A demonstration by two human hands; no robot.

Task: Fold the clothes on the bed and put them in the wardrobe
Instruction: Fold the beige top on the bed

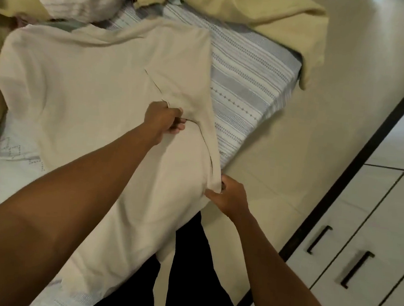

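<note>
Since the bed point(246, 83) fills most of what lies beneath and beyond both hands, a soft, yielding support is to be expected, and creases will have to be pressed out by palm. Spread across it, under and beyond the left hand, the beige garment point(79, 88) is seen. Its near end hangs off the bed's edge toward the person, and its right side is turned over in a long flap running between the two hands. The cloth is judged light, thin and limp: it will sag wherever it is unsupported, and it may slip a little on the striped sheet. It is best taken at edges and corners, at two well-spread points, so that a fold line can be drawn taut. A yellow blanket point(269, 14) is heaped far beyond both hands, and white drawer fronts point(371, 241) are seen to the right of the right hand. The left hand point(163, 121) is clenched around a bunch of the flap at mid-length. Nearer the person, the right hand point(229, 195) pinches the flap's lower end at the bed's edge.
</note>
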